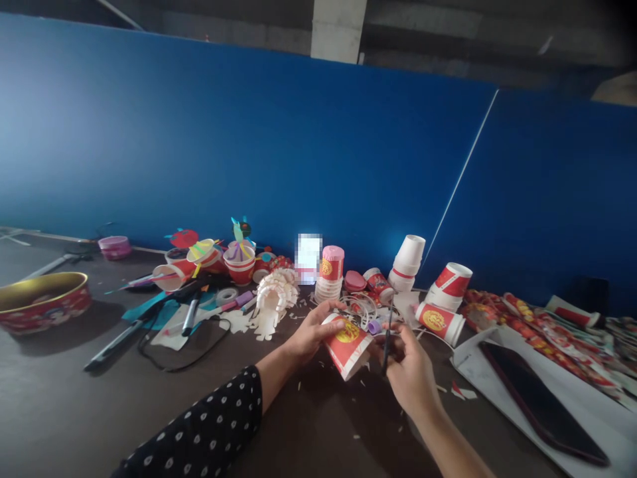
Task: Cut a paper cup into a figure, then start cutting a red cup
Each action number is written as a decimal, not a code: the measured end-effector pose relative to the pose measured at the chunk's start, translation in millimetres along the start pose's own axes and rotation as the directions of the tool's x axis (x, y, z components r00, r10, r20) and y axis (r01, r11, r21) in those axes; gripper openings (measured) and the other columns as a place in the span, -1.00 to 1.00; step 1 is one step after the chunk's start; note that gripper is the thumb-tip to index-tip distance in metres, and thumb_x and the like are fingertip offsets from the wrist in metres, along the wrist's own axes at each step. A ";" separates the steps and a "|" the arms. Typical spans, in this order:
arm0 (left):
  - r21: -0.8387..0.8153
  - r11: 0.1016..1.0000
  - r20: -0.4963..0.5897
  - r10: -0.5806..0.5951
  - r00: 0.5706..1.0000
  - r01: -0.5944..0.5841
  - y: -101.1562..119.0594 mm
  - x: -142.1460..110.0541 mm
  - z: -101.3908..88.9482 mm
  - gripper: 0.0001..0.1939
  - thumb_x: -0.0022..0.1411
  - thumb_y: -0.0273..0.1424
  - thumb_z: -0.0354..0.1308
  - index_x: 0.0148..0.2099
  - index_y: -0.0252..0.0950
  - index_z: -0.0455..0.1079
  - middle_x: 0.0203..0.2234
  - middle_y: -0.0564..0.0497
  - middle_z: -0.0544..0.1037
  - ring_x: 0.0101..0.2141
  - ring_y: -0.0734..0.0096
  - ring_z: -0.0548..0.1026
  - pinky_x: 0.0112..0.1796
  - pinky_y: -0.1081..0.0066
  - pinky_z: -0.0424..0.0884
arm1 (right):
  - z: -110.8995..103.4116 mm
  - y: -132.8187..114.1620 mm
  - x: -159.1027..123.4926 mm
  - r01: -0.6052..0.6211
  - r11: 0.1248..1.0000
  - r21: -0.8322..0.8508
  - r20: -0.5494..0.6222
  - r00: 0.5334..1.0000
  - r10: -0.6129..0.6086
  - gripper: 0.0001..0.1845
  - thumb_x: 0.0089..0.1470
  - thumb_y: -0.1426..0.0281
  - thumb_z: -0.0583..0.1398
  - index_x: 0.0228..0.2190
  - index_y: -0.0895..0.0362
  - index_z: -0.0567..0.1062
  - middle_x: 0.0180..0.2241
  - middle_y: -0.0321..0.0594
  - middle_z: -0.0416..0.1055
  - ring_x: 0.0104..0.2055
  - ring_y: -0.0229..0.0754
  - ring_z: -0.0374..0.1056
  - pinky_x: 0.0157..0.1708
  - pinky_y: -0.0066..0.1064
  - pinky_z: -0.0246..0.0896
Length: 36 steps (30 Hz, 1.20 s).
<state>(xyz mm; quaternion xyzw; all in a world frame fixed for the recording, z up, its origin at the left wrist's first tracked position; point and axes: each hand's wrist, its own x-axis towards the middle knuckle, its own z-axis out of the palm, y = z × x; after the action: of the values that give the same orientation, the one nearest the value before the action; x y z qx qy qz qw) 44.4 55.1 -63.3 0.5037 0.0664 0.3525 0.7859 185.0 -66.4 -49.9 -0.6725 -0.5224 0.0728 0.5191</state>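
Tilted above the dark table is a red and white paper cup (344, 345) with a yellow emblem, gripped by my left hand (312, 337). Its rim faces down and toward the right. My right hand (411, 372) is closed around dark scissors (387, 344), which point upward just right of the cup. Part of the scissors' handle is hidden by my fingers. A small purple ring-like piece (374, 326) lies behind the cup, and small paper scraps (462, 392) are scattered on the table near both hands.
Behind my hands stand stacked cups (328, 287) and white cups (409, 259), before a blue partition (279, 146). A curled white paper piece (271, 309), markers (191, 313) and a round tin (44, 312) lie leftward. On the right, a phone (542, 401) rests on white sheets.
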 end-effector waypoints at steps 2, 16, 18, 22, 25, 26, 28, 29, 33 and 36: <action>-0.011 1.000 0.039 -0.011 0.999 0.012 -0.9 -0.6 0.7 -0.55 -0.08 -0.43 0.28 -0.13 -0.32 0.22 -0.37 -0.06 0.49 -0.38 0.34 0.46 -0.29 0.35 0.32 | 0.9 1.1 -1.1 0.027 0.999 -0.035 0.006 1.000 -0.027 -0.71 -0.12 0.47 0.13 -0.25 0.11 0.32 -0.44 -0.18 0.53 -0.39 -0.06 0.46 -0.40 -0.37 0.33; -0.107 0.993 -0.076 -0.063 0.995 0.055 -16.5 -2.2 14.8 -0.55 0.00 -0.34 0.23 -0.07 -0.33 0.22 -0.21 -0.16 0.45 -0.26 0.23 0.46 -0.26 0.31 0.35 | 1.9 3.2 -2.1 0.071 0.962 -0.263 -0.341 0.926 -0.162 -0.71 -0.16 0.48 0.10 -0.29 0.14 0.37 -0.42 -0.07 0.53 -0.38 -0.02 0.47 -0.40 -0.32 0.35; -0.101 0.989 -0.070 -0.118 0.991 0.110 -17.5 -4.8 20.7 -0.54 0.02 -0.32 0.21 -0.03 -0.33 0.22 -0.20 -0.19 0.45 -0.26 0.18 0.47 -0.29 0.28 0.37 | 3.0 5.3 -2.3 0.086 0.958 -0.275 -0.359 0.915 -0.185 -0.71 -0.15 0.48 0.11 -0.28 0.15 0.37 -0.41 -0.05 0.53 -0.39 -0.02 0.47 -0.38 -0.30 0.35; -0.106 0.981 -0.140 -0.178 0.974 0.164 -14.7 -7.5 28.8 -0.56 0.07 -0.26 0.16 -0.02 -0.34 0.24 -0.22 -0.20 0.47 -0.34 0.25 0.49 -0.39 0.37 0.37 | 7.4 8.5 -2.4 0.129 0.966 -0.223 -0.348 0.915 -0.203 -0.69 -0.12 0.49 0.10 -0.23 0.18 0.35 -0.37 -0.01 0.53 -0.35 -0.02 0.47 -0.35 -0.29 0.36; -0.130 0.976 -0.174 -0.196 0.965 0.175 -12.2 -6.6 27.6 -0.53 0.09 -0.18 0.10 -0.01 -0.36 0.24 -0.22 -0.21 0.48 -0.33 0.23 0.49 -0.43 0.39 0.37 | 10.8 9.3 -2.4 0.174 0.968 -0.183 -0.328 0.917 -0.226 -0.68 -0.12 0.49 0.10 -0.21 0.17 0.33 -0.33 0.00 0.53 -0.30 -0.03 0.47 -0.32 -0.30 0.36; -0.136 0.973 -0.172 -0.207 0.963 0.185 -11.7 -6.2 26.6 -0.51 0.10 -0.15 0.08 0.00 -0.37 0.24 -0.22 -0.22 0.48 -0.32 0.21 0.49 -0.43 0.39 0.38 | 11.6 9.3 -2.5 0.180 0.968 -0.176 -0.316 0.921 -0.229 -0.67 -0.12 0.49 0.10 -0.21 0.17 0.32 -0.33 -0.01 0.53 -0.30 -0.04 0.47 -0.32 -0.31 0.36; -0.147 0.967 -0.160 -0.232 0.960 0.209 -11.2 -6.4 25.7 -0.46 0.12 -0.10 0.03 0.01 -0.39 0.23 -0.23 -0.24 0.48 -0.33 0.20 0.49 -0.44 0.37 0.38 | 13.1 8.9 -3.1 0.188 0.967 -0.173 -0.286 0.930 -0.232 -0.67 -0.12 0.50 0.10 -0.21 0.17 0.31 -0.33 -0.02 0.53 -0.30 -0.03 0.47 -0.33 -0.30 0.36; -0.152 0.965 -0.153 -0.237 0.959 0.214 -10.9 -7.2 26.2 -0.45 0.12 -0.08 0.01 0.01 -0.39 0.23 -0.23 -0.25 0.48 -0.34 0.21 0.49 -0.44 0.36 0.38 | 13.7 8.5 -3.6 0.191 0.965 -0.180 -0.271 0.933 -0.235 -0.66 -0.13 0.50 0.10 -0.21 0.17 0.31 -0.32 -0.02 0.52 -0.29 -0.03 0.46 -0.32 -0.29 0.36; -0.139 0.973 -0.200 -0.211 0.957 0.185 -6.7 -14.5 36.5 -0.46 0.09 -0.06 0.03 -0.03 -0.39 0.26 -0.29 -0.21 0.50 -0.41 0.27 0.48 -0.47 0.37 0.37 | 17.5 5.7 -6.9 0.222 0.943 -0.249 -0.244 0.928 -0.283 -0.65 -0.12 0.54 0.06 -0.20 0.17 0.31 -0.29 0.00 0.51 -0.26 0.00 0.45 -0.30 -0.25 0.34; -0.035 0.989 -0.252 -0.150 0.956 0.146 -1.6 -21.1 45.8 -0.54 0.03 -0.17 0.16 -0.07 -0.32 0.28 -0.29 -0.14 0.50 -0.42 0.32 0.48 -0.53 0.45 0.34 | 21.0 2.8 -9.5 0.257 0.929 -0.266 -0.234 0.918 -0.321 -0.63 -0.12 0.55 0.04 -0.19 0.17 0.31 -0.27 0.01 0.50 -0.25 0.00 0.44 -0.29 -0.25 0.34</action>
<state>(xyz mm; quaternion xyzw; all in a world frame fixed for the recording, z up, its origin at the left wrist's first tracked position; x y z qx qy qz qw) 50.5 7.5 -47.8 0.4419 0.2011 0.3547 0.7990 169.0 -60.5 -65.7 -0.6465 -0.5447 -0.1595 0.5098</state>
